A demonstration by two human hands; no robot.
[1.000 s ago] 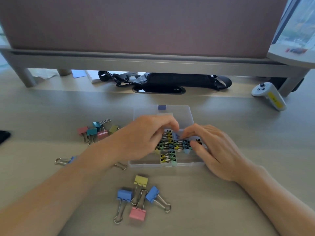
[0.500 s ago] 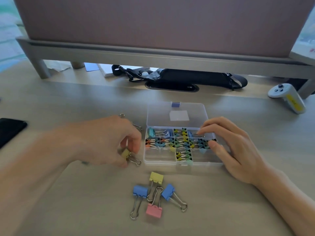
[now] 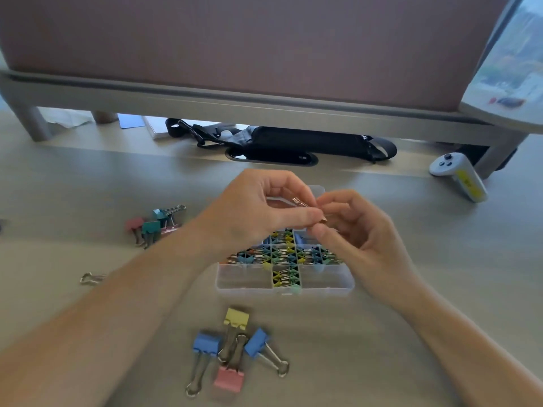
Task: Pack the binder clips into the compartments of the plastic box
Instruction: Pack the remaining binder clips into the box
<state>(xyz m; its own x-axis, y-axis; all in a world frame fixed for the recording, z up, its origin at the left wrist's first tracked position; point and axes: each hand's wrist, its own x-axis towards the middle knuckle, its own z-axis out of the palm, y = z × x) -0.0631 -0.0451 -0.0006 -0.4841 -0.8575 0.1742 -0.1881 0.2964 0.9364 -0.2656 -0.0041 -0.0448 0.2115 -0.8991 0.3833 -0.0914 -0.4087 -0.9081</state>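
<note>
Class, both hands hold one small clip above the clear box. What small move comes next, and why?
Probably lower the small wire-handled binder clip into an empty compartment of the clear plastic box: left hand and right hand pinch it above.

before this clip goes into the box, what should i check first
1. Grip: ok. The left hand and right hand both pinch the small clip.
2. Clip over the plastic box: ok, as far as this view shows.
3. Box open: ok, its compartments are exposed.
4. Free space: ok. The front-left compartment looks empty.
5. Clip's handles folded: cannot tell, blurred.
6. Packing finished: not ok. The yellow clip and others lie loose on the table.
</note>
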